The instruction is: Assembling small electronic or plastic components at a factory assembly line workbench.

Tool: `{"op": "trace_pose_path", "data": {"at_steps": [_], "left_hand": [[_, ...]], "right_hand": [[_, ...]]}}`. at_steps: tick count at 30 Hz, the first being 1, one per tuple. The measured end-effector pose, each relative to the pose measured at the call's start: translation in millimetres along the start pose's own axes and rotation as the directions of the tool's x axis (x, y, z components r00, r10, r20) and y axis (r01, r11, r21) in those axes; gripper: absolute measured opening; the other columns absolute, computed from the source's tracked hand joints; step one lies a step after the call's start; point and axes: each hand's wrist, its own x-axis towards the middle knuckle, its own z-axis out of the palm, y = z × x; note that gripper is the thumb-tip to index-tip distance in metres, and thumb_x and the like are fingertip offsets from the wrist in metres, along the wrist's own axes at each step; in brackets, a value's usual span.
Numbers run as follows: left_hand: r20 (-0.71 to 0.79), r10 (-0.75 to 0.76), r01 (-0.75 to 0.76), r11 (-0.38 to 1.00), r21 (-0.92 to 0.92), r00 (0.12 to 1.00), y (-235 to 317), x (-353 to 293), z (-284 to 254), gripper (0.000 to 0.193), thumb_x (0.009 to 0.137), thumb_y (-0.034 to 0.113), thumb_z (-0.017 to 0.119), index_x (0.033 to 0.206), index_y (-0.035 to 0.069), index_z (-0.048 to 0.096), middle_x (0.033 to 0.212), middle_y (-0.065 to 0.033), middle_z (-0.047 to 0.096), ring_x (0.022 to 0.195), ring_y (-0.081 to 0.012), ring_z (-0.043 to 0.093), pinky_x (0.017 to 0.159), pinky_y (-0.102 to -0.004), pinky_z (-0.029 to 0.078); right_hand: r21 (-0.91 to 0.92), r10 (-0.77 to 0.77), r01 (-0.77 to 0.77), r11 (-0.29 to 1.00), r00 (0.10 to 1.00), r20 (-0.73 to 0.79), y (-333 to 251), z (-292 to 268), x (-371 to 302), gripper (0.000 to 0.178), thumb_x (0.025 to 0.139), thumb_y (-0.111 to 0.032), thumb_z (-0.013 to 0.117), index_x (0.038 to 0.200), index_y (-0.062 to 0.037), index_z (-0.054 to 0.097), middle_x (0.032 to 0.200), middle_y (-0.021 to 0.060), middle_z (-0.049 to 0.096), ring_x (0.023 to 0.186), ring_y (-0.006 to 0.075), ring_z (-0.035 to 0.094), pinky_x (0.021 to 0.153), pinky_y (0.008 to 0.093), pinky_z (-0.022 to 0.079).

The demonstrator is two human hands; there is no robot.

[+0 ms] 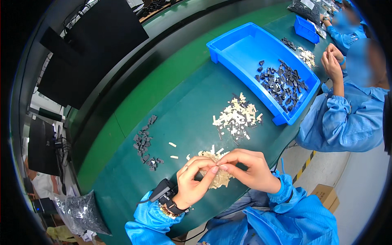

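My left hand (195, 179) and my right hand (254, 171) meet fingertip to fingertip over the near part of the table, both closed in a pinch. What they pinch is too small and too covered by the fingers to make out. Directly under them lies a pile of thin beige pieces (220, 180), partly hidden by my hands. Beyond it is a mixed heap of small cream and black pieces (239, 115). To the left, a loose group of small black plastic parts (143, 141) is scattered, with a pale strip (172, 144) lying between.
A blue tray (241, 43) holding several black parts stands at the far right of the green table (179, 108). A co-worker's hands (332, 63) are close beyond it. A clear bag of dark parts (83, 212) sits at the left edge. Dark monitors (94, 49) stand behind.
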Motion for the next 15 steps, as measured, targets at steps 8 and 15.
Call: {"op": "trace_pose_path", "data": {"at_steps": [8,15], "left_hand": [[0.026,0.238,-0.237,0.940,0.245,0.971,8,9,-5,0.013,0.081,-0.006,0.072,0.091,0.000,0.067,0.087,-0.0117,0.069,0.079,-0.0231,0.067,0.074,-0.0332,0.053],[0.036,0.292,-0.291,0.921,0.260,0.956,5,11,-8,0.014,0.079,-0.003,0.076,0.091,0.001,0.071,0.090,-0.0096,0.070,0.079,-0.0242,0.068,0.074,-0.0337,0.054]], "right_hand": [[-0.189,-0.154,0.146,0.971,0.988,-0.026,2,5,-3,0.015,0.090,-0.002,0.070,0.105,-0.0028,0.071,0.092,0.0102,0.069,0.078,0.0204,0.067,0.066,0.0300,0.053],[-0.178,-0.180,0.158,0.971,0.977,-0.118,2,14,-7,0.019,0.083,-0.001,0.076,0.102,-0.0005,0.071,0.087,0.0106,0.069,0.073,0.0218,0.067,0.063,0.0309,0.053]]}}
